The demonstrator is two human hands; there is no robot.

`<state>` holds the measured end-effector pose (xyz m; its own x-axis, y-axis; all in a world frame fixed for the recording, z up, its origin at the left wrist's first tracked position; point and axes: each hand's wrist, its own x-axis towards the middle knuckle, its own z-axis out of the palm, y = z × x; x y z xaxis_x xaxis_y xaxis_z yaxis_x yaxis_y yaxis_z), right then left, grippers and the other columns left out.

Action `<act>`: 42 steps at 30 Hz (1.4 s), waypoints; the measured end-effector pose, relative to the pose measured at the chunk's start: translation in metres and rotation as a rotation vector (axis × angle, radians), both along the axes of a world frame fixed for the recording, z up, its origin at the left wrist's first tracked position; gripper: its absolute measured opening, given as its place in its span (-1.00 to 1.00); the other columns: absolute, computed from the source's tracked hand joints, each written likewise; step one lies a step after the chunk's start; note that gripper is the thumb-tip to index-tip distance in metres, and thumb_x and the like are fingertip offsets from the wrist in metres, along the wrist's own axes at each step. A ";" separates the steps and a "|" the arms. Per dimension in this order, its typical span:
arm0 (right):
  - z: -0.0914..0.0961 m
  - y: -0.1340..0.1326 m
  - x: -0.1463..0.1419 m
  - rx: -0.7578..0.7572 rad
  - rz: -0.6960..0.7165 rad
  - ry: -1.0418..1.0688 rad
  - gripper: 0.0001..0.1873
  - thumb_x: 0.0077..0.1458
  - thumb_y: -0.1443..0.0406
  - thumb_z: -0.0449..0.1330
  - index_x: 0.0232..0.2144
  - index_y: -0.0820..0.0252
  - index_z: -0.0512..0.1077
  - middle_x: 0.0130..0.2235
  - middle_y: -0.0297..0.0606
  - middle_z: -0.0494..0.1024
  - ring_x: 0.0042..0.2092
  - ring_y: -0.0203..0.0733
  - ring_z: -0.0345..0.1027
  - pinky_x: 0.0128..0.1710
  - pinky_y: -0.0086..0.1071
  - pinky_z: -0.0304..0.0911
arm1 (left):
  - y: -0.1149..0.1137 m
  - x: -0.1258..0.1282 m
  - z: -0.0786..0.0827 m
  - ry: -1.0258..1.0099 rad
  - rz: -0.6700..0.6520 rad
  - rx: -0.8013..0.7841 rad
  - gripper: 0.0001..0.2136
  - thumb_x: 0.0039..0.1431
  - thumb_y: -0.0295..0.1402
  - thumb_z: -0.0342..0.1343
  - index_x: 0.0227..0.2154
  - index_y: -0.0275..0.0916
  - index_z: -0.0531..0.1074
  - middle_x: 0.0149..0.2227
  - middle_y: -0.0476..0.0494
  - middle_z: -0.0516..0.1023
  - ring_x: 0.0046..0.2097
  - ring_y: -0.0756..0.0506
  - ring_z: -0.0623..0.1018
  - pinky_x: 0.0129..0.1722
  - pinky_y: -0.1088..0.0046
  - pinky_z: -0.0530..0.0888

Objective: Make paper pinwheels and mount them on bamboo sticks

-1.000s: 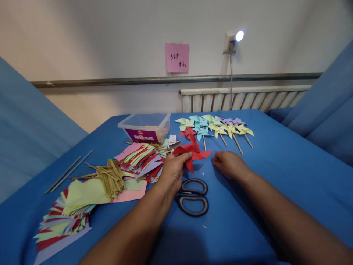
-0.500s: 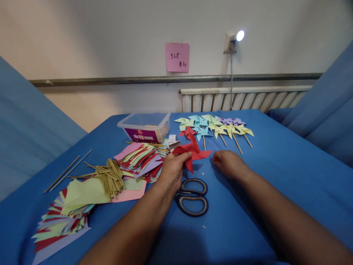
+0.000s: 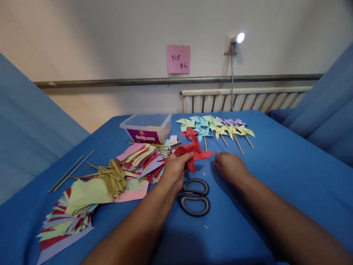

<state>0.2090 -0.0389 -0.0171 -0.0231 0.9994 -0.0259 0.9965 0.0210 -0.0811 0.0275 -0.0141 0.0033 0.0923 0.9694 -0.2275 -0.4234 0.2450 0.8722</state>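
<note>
My left hand [image 3: 176, 167] is closed on a red paper pinwheel [image 3: 195, 150], its thumb pressed on the folded paper. Just right of the pinwheel, my right hand [image 3: 229, 166] is held low over the blue cloth with its fingers curled together. Whatever those fingers hold, if anything, is hidden. Dark-handled scissors [image 3: 209, 200] lie below the pinwheel, their blades covered by my left hand and wrist. Another red pinwheel [image 3: 189, 133] lies just behind the held one.
Finished pinwheels [image 3: 217, 130] on sticks lie at the back right. A clear plastic box [image 3: 167, 129] stands at the back left, beside a small white box [image 3: 174, 139]. Coloured paper stacks [image 3: 64, 221] and a heap of thin sticks [image 3: 114, 180] spread over the left side.
The whole view has shifted slightly to the left, so things sit a little further right. Both hands keep nearly the same pose, and the red pinwheel stays in my left hand.
</note>
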 end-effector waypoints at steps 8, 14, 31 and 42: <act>-0.002 0.001 0.000 0.009 -0.031 0.013 -0.73 0.25 0.35 0.03 -0.26 0.25 0.55 -0.20 -0.01 0.61 -0.19 -0.02 0.50 -0.34 -0.33 0.18 | -0.001 0.000 0.001 0.019 0.010 0.019 -0.75 -0.26 -0.47 0.37 -0.40 -0.30 0.59 -0.39 -0.12 0.64 -0.40 -0.05 0.57 -0.31 0.44 0.51; 0.006 0.001 0.013 0.184 -0.052 0.271 -0.81 0.18 0.32 0.12 -0.32 0.21 0.55 -0.25 -0.10 0.63 -0.24 -0.08 0.50 -0.28 -0.33 0.26 | -0.001 -0.001 0.000 0.052 0.040 0.027 -0.75 -0.27 -0.46 0.37 -0.40 -0.30 0.59 -0.37 -0.15 0.64 -0.37 -0.08 0.58 -0.28 0.41 0.51; 0.010 -0.018 -0.027 0.601 0.142 0.775 -0.85 0.20 0.30 0.17 -0.37 0.12 0.54 -0.37 -0.27 0.59 -0.33 -0.23 0.46 -0.32 -0.40 0.32 | -0.011 0.014 -0.002 0.157 0.016 0.128 -0.70 -0.32 -0.40 0.43 -0.40 -0.29 0.62 -0.39 -0.13 0.64 -0.38 -0.06 0.55 -0.29 0.44 0.44; 0.008 -0.019 -0.024 0.637 0.124 0.771 -0.86 0.19 0.30 0.17 -0.37 0.12 0.54 -0.35 -0.26 0.61 -0.32 -0.21 0.47 -0.31 -0.38 0.33 | -0.011 0.013 -0.003 0.163 0.026 0.137 -0.71 -0.28 -0.42 0.40 -0.36 -0.29 0.62 -0.39 -0.12 0.64 -0.37 -0.06 0.56 -0.29 0.44 0.46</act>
